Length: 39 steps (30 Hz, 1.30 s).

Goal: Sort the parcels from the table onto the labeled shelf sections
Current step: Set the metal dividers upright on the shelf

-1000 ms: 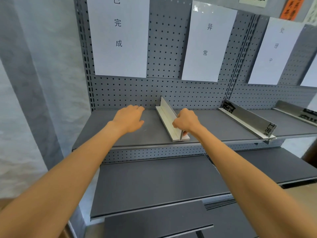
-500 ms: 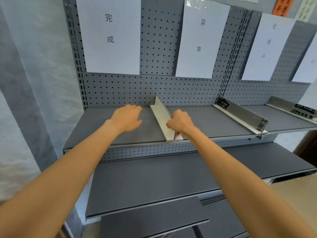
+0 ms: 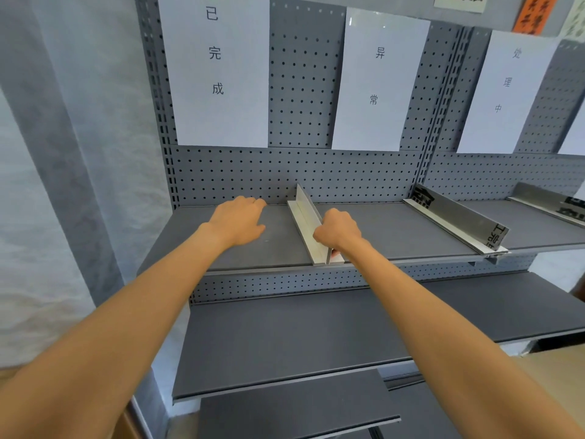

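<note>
I have both arms stretched out to the top shelf (image 3: 395, 229) of the grey pegboard rack. My left hand (image 3: 237, 221) lies palm down on the shelf surface at about 11 o'clock from the picture's centre, its fingers (image 3: 253, 202) loosely bent, tips toward the back panel, holding nothing. My right hand (image 3: 338, 231) sits just past 12 o'clock, curled into a fist round the near end of the white divider (image 3: 304, 213), gripping its upright fin; the knuckles hide exactly how the thumb lies. That divider runs from the back panel to the shelf's front lip and splits the left bay in two.

Above the left part hangs a paper label (image 3: 218, 71) reading 已完成; above the right part a second label (image 3: 378, 80) reads 异常. At 2 o'clock a third label (image 3: 506, 90) reads 处理中, over the neighbouring bay. A grey divider with black printing (image 3: 462, 223) lies slanted at the joint of the two bays, and another divider (image 3: 550, 204) shows at the right edge.

No parcel shows in any shelf section in view. Below are two darker lower shelves (image 3: 316, 337), stepped toward me.
</note>
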Each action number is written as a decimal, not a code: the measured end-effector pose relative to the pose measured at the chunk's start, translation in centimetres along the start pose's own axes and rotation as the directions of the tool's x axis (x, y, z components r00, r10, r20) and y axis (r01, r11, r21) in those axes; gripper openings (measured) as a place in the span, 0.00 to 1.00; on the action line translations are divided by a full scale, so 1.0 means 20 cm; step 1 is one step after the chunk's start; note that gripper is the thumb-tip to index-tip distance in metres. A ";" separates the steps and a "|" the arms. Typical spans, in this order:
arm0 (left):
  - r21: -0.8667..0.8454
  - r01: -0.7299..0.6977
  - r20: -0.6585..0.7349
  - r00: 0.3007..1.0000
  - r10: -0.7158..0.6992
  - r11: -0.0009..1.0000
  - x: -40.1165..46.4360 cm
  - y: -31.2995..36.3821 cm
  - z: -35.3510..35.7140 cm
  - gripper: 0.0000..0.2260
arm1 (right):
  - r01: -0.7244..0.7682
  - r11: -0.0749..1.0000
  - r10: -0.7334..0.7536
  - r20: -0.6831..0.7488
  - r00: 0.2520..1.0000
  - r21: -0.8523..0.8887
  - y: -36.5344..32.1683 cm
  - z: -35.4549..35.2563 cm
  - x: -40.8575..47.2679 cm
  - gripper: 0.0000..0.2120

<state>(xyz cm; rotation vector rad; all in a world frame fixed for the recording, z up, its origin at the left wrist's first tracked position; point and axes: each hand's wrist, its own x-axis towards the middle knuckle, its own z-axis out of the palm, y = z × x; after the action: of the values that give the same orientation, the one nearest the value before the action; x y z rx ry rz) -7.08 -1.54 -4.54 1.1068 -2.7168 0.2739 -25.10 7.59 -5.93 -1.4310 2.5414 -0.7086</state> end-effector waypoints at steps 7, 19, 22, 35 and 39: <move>0.035 0.014 -0.004 1.000 -0.014 0.999 -0.03 0.03 -0.06 0.23 | -0.003 1.000 0.003 -0.005 1.000 0.000 0.00 -0.01 -0.02 0.13; 0.061 0.061 -0.008 0.998 -0.061 0.996 -0.06 0.04 -0.12 0.22 | 0.013 0.999 -0.013 -0.002 1.000 0.034 -0.01 -0.03 -0.03 0.15; 0.065 0.064 -0.002 0.998 -0.064 0.996 -0.06 0.06 -0.11 0.22 | 0.020 0.999 -0.020 0.006 1.000 0.042 0.00 -0.03 -0.03 0.15; 0.054 0.080 0.011 0.997 -0.081 0.995 -0.02 0.11 -0.07 0.21 | 0.045 0.999 -0.045 0.015 0.999 0.031 0.03 -0.05 -0.01 0.13; 0.057 0.084 0.006 0.996 -0.085 0.995 -0.01 0.12 -0.07 0.21 | 0.054 0.998 -0.054 0.007 0.999 0.029 0.04 -0.05 -0.01 0.14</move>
<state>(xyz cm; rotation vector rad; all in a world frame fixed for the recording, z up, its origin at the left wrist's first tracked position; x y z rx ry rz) -8.54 0.63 -3.38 1.2377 -2.6767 0.3353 -25.89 8.33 -5.49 -1.4954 2.4853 -0.7430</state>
